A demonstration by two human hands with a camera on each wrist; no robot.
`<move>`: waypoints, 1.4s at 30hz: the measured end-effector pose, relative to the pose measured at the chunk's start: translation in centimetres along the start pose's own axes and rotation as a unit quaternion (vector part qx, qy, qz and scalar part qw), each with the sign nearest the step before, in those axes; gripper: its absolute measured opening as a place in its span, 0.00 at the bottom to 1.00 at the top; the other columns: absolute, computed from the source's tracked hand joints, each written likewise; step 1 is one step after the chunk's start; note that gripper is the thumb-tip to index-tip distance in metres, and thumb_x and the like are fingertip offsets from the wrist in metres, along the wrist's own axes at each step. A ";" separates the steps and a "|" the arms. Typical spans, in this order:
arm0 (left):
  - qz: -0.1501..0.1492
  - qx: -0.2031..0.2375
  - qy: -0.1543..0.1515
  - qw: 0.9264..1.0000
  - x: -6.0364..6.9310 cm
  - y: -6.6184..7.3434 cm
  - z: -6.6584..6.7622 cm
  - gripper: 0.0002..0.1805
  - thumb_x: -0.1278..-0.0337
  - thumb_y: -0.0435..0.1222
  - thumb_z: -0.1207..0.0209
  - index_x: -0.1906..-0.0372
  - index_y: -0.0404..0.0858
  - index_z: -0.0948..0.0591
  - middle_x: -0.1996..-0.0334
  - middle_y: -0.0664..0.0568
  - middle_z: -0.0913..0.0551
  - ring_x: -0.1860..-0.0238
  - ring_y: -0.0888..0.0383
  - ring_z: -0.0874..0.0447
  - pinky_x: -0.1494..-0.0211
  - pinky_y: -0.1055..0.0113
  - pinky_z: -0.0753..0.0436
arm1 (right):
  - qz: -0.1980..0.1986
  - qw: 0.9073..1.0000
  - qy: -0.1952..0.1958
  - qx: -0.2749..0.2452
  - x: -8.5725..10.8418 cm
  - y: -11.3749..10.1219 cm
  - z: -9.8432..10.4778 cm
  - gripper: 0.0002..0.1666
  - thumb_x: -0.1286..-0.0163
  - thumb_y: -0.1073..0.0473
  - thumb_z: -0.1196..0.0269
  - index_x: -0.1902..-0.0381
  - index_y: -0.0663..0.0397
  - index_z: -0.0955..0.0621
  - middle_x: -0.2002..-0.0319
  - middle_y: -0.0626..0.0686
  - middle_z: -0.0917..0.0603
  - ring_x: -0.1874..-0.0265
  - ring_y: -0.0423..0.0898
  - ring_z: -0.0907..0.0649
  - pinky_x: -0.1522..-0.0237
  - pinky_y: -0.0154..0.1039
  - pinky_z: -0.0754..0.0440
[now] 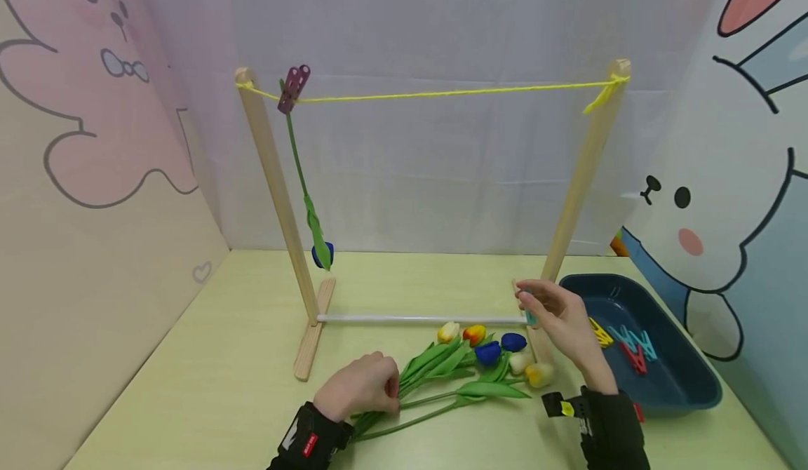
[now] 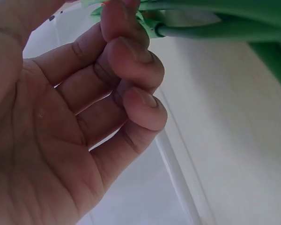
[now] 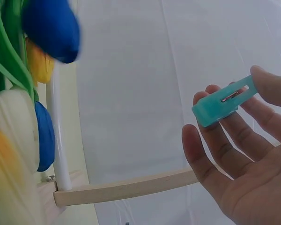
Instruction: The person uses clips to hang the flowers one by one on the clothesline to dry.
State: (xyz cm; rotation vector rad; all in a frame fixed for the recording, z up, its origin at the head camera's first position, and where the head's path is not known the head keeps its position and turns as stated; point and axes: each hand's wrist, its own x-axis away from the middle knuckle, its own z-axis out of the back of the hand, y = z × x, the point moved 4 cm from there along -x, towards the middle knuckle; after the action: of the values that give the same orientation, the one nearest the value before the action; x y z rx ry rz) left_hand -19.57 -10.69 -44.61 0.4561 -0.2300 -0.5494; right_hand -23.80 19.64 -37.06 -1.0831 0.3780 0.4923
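My left hand [image 1: 362,386] is over the stems of a bunch of artificial tulips [image 1: 442,365] on the table, its thumb and forefinger pinching a green stem. In the left wrist view the other fingers [image 2: 138,110] curl loosely, and the pinch itself is mostly cut off at the top. Near the right post, my right hand [image 1: 562,319] holds a teal clothespin [image 3: 225,101] between thumb and fingers. The flower heads are white, yellow, orange and blue. A blue tulip [image 1: 324,254] hangs head down from a yellow string [image 1: 442,95], clipped by a purple clothespin [image 1: 293,90].
Two wooden posts [image 1: 271,182] carry the string, and a white rod [image 1: 423,319] joins their feet. To the right stands a dark blue basin [image 1: 688,386] with several yellow, teal and red clothespins [image 1: 634,358]. Panels with cartoon animals flank the table [image 1: 189,386].
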 end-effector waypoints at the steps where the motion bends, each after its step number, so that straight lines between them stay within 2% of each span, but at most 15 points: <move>1: 0.000 0.004 0.001 1.000 0.0 -0.1 0.1 0.11 0.59 0.34 0.29 0.85 0.48 0.18 0.85 0.66 0.25 0.81 0.69 0.33 0.75 0.74 0.31 | 0.001 1.000 0.001 0.000 0.0 0.0 0.0 0.13 0.26 0.71 0.42 0.47 0.74 0.20 0.61 0.25 0.17 0.65 0.30 0.16 0.63 0.24 0.20; 10: -0.008 0.050 -0.003 0.999 0.1 -0.5 0.7 0.09 0.52 0.30 0.34 0.80 0.46 0.17 0.83 0.65 0.24 0.82 0.70 0.33 0.74 0.75 0.29 | 0.004 1.000 0.014 0.006 0.0 0.1 0.3 0.11 0.27 0.71 0.42 0.49 0.71 0.20 0.63 0.24 0.17 0.67 0.29 0.17 0.68 0.26 0.20; 16: -0.014 0.057 0.013 0.998 0.4 -0.5 1.6 0.10 0.46 0.29 0.39 0.78 0.45 0.18 0.83 0.64 0.28 0.81 0.70 0.37 0.73 0.76 0.35 | -0.005 1.000 0.016 0.007 0.0 0.2 0.5 0.12 0.26 0.71 0.42 0.49 0.70 0.19 0.62 0.25 0.17 0.66 0.29 0.16 0.65 0.24 0.20; 21: -0.029 0.043 0.057 0.997 0.7 -0.6 2.8 0.07 0.40 0.29 0.41 0.70 0.42 0.16 0.77 0.61 0.22 0.77 0.71 0.32 0.69 0.76 0.29 | -0.015 1.000 0.015 0.012 0.0 0.3 0.7 0.12 0.26 0.69 0.42 0.48 0.70 0.20 0.61 0.25 0.17 0.65 0.27 0.17 0.63 0.24 0.20; 24: -0.032 0.023 0.109 0.993 0.9 -0.3 3.6 0.07 0.36 0.30 0.42 0.66 0.38 0.15 0.76 0.59 0.22 0.76 0.70 0.33 0.71 0.75 0.29 | -0.017 0.999 0.020 0.017 0.1 0.1 0.8 0.13 0.26 0.69 0.41 0.47 0.69 0.19 0.60 0.26 0.17 0.64 0.28 0.17 0.62 0.24 0.20; 26: -0.029 0.010 0.154 0.988 1.1 0.0 4.2 0.06 0.33 0.30 0.42 0.64 0.37 0.15 0.77 0.58 0.23 0.78 0.70 0.35 0.73 0.75 0.32 | -0.024 0.999 0.028 0.022 0.1 0.0 0.9 0.13 0.26 0.68 0.41 0.47 0.68 0.19 0.60 0.26 0.17 0.64 0.28 0.17 0.62 0.24 0.20; 29: -0.012 -0.015 0.222 0.975 1.4 0.4 5.0 0.05 0.31 0.31 0.42 0.63 0.36 0.16 0.81 0.60 0.28 0.81 0.70 0.40 0.78 0.76 0.37 | -0.044 0.997 0.043 0.038 0.2 0.0 1.1 0.15 0.24 0.65 0.42 0.44 0.65 0.20 0.60 0.23 0.19 0.62 0.27 0.18 0.58 0.22 0.22; 32: 0.002 -0.067 0.291 0.954 1.7 0.7 5.6 0.04 0.31 0.33 0.40 0.61 0.36 0.17 0.83 0.61 0.30 0.83 0.71 0.43 0.80 0.77 0.42 | -0.059 0.995 0.063 0.045 0.2 0.1 1.4 0.17 0.22 0.61 0.43 0.41 0.64 0.21 0.61 0.21 0.19 0.60 0.24 0.19 0.56 0.20 0.24; 35: 0.015 -0.128 0.364 0.923 2.1 0.8 6.1 0.05 0.32 0.35 0.38 0.60 0.37 0.15 0.87 0.61 0.31 0.86 0.70 0.45 0.82 0.77 0.46 | -0.056 0.994 0.080 0.042 0.1 0.1 1.7 0.17 0.21 0.61 0.44 0.42 0.66 0.21 0.62 0.21 0.19 0.61 0.24 0.20 0.58 0.20 0.24; 36: 0.018 -0.134 0.386 0.913 2.2 0.8 6.2 0.05 0.33 0.35 0.38 0.60 0.37 0.15 0.88 0.60 0.30 0.87 0.70 0.43 0.83 0.77 0.46 | -0.054 0.994 0.086 0.038 0.1 0.0 1.7 0.17 0.22 0.62 0.44 0.43 0.67 0.21 0.62 0.21 0.19 0.62 0.24 0.20 0.60 0.20 0.24; 39: 0.021 -0.103 0.448 0.888 2.6 0.6 6.6 0.04 0.34 0.34 0.37 0.62 0.36 0.14 0.87 0.58 0.23 0.88 0.68 0.33 0.83 0.77 0.40 | -0.043 0.994 0.095 0.030 0.1 -0.1 1.9 0.16 0.22 0.63 0.44 0.44 0.69 0.21 0.62 0.22 0.18 0.65 0.26 0.21 0.64 0.22 0.25; 42: 0.006 -0.015 0.502 0.865 2.9 0.2 7.0 0.03 0.36 0.30 0.37 0.64 0.34 0.14 0.81 0.52 0.14 0.84 0.62 0.20 0.80 0.79 0.29 | -0.036 0.994 0.097 0.026 0.1 -0.2 1.9 0.15 0.22 0.64 0.44 0.45 0.69 0.20 0.62 0.23 0.18 0.65 0.27 0.20 0.65 0.23 0.26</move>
State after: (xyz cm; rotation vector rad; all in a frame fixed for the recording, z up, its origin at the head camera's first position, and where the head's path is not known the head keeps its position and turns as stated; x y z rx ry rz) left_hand -19.34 -14.57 -38.16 0.6553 0.7803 -0.2437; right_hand -23.51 21.34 -36.14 -1.0928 0.5174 0.3133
